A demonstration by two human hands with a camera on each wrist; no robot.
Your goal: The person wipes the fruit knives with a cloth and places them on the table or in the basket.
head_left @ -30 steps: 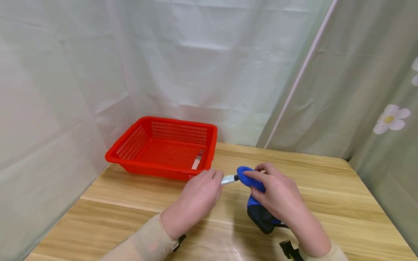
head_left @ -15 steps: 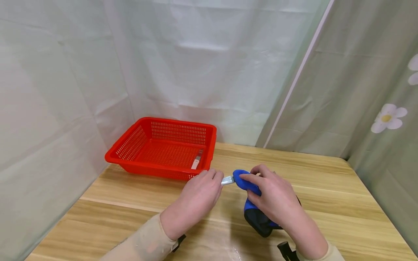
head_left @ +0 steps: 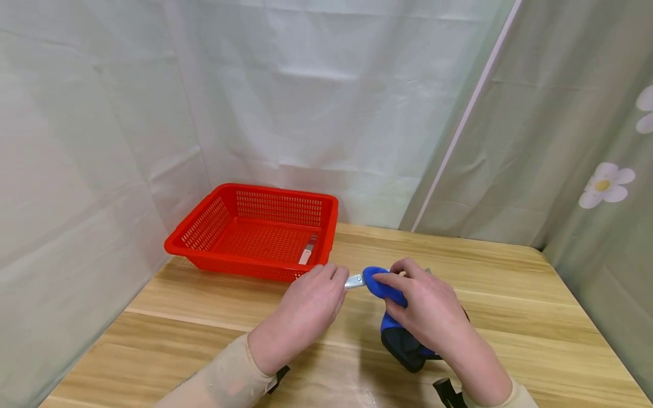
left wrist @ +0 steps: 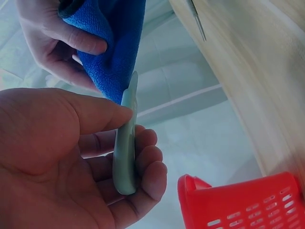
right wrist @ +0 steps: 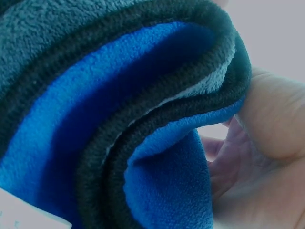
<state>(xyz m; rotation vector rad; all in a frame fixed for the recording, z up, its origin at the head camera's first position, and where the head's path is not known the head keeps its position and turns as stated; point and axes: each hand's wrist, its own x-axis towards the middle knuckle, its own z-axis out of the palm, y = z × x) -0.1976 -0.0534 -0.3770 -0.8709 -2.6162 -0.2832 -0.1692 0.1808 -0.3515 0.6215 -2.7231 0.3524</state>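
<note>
Head view: centrally, left hand (head_left: pixel 301 309) grips a pale, metal-ended utensil (head_left: pixel 354 281), right hand (head_left: pixel 429 303) pinches blue fleecy cloth (head_left: pixel 380 286); a white-handled tool (head_left: pixel 307 253) lies in the far-left red plastic basket (head_left: pixel 245 266). Left wrist: cloth meets the utensil's end; wiping seems unfinished.

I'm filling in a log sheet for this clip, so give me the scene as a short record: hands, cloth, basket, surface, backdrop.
Left hand: grips a pale-handled tool
Right hand: holds a blue cloth
Cloth: bunched, dark edging, at the tool's far end; tip hidden in the head view
Red basket: perforated, on the table; a second tool lies inside, near its right side
Surface: wooden table
Backdrop: pale curtain, flowers at right
</note>
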